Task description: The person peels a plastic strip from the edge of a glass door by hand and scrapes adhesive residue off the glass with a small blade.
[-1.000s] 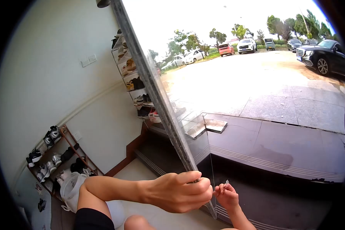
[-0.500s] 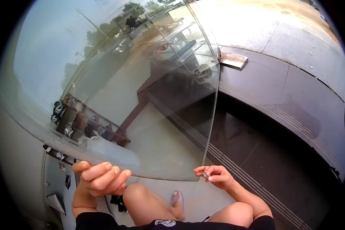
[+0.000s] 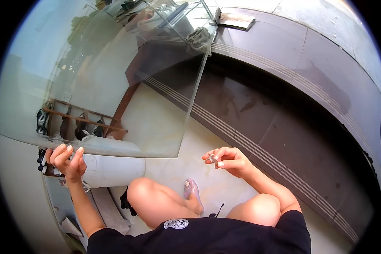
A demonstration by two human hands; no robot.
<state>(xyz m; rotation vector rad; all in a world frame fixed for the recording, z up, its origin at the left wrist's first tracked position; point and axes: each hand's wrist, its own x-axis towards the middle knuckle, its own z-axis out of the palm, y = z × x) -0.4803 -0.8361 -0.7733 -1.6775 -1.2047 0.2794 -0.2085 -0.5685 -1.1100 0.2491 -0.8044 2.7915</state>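
Observation:
A large glass pane [image 3: 158, 135] fills the upper left, tilted, with the floor and shoes showing through it. My left hand [image 3: 68, 163] has its fingers curled around the pane's lower edge. Off the pane's lower right corner, my right hand [image 3: 232, 164] pinches a small greyish, shiny piece [image 3: 213, 160] between thumb and fingers. Its exact kind cannot be made out. That hand is apart from the glass.
Dark tiled steps [image 3: 258, 122] with grooved edges rise on the right. A white cylindrical container [image 3: 114, 171] lies by a wooden shoe rack [image 3: 82, 114]. A grey cloth [image 3: 199, 39] hangs beyond the glass. My foot in a clear shoe [image 3: 191, 190] is below.
The pane has shifted up and left in view, along with my left hand. My right hand now sits farther from its corner, still holding the small piece. The view has tilted down.

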